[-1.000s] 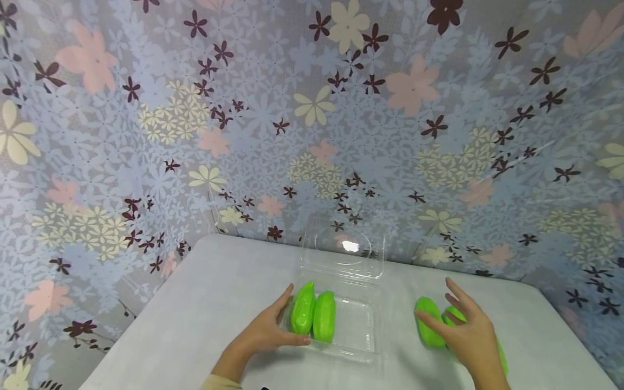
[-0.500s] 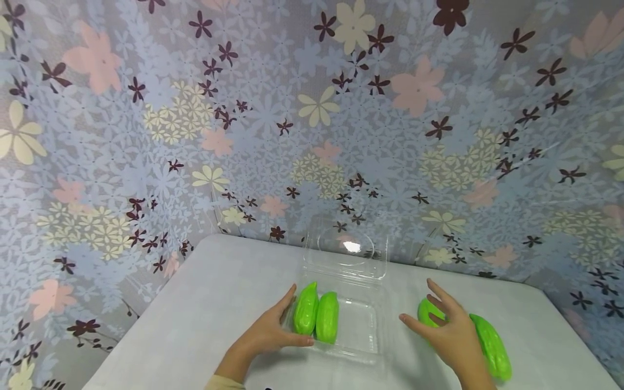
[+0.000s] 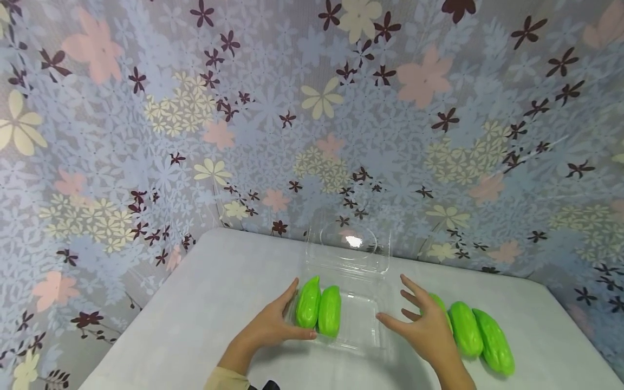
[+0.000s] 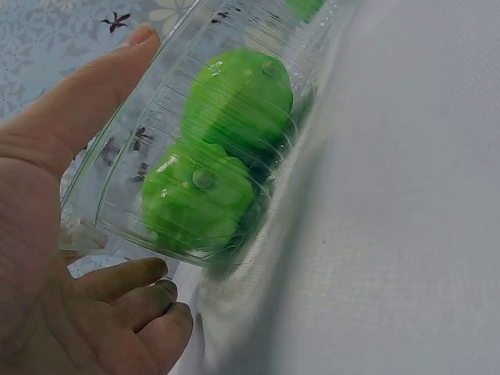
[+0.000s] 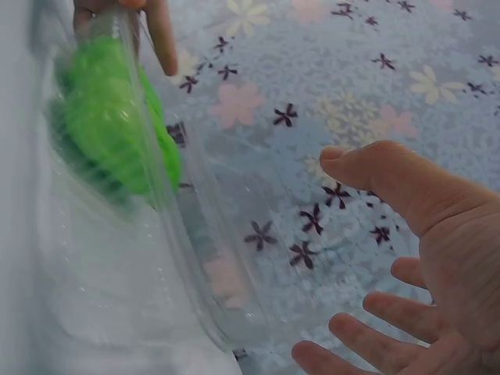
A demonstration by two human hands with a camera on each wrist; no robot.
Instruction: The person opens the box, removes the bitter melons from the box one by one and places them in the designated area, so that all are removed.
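A clear plastic clamshell box stands with its lid raised at the back. Two green gourds lie side by side in its left half. My left hand grips the box's left wall, thumb at the front edge. The left wrist view shows this hand against the clear wall, with the two gourds behind it. My right hand hovers open with spread fingers beside the box's right side and holds nothing. In the right wrist view its palm faces the box wall.
Three loose green gourds lie in a row on the white table right of the box; my right hand partly covers the nearest. A floral cloth hangs behind and around the table. The table's back edge meets it.
My right hand has moved left, off the loose gourds and toward the box's right side, fingers still spread. The left hand has stayed on the box.
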